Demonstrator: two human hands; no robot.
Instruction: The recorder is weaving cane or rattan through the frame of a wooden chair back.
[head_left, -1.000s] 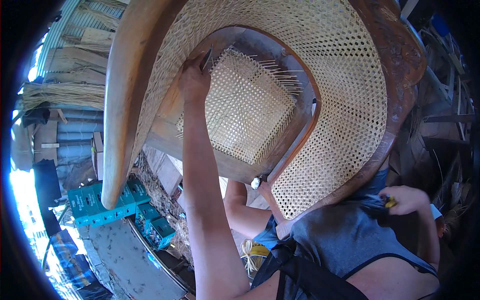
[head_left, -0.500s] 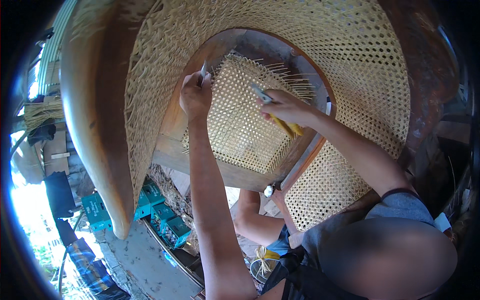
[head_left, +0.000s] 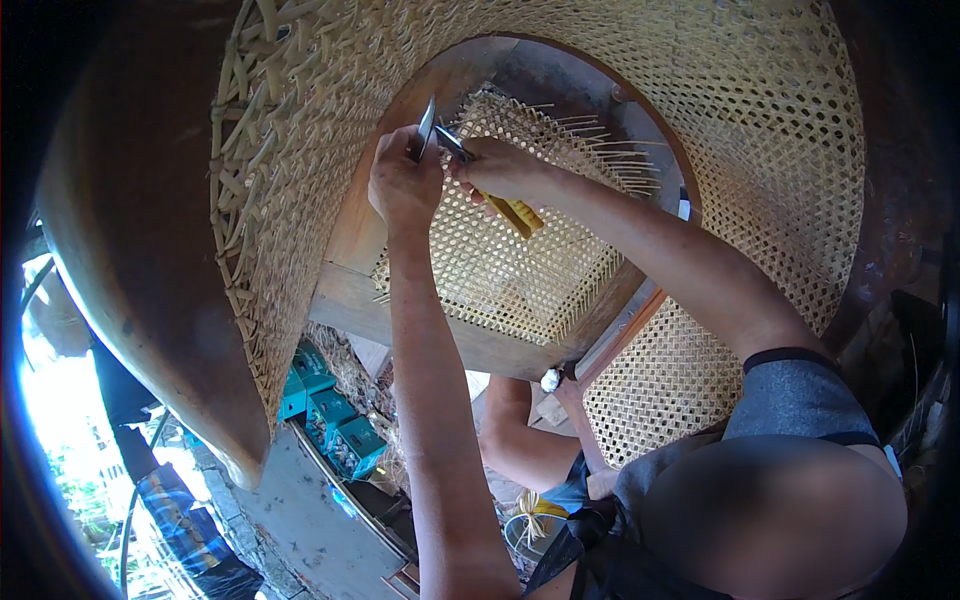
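My left hand is closed around a tool with a pointed metal blade sticking up past the fingers; its handle is hidden. Yellow-handled pliers are gripped in my right hand, their metal jaws close beside the left hand and the blade. Both hands are over the far left part of a woven cane seat panel. Along the panel's far and right edges, loose cane ends stick out over the wooden seat frame. Whether the jaws grip a strand is too small to tell.
A tall curved cane backrest wraps around the far side and right. The thick wooden chair rim rises at left. Teal boxes lie lower left, near a container with yellowish strands.
My right hand has moved left with the pliers, bringing their jaws beside the left hand. The left hand still holds the bladed tool. The view has shifted slightly.
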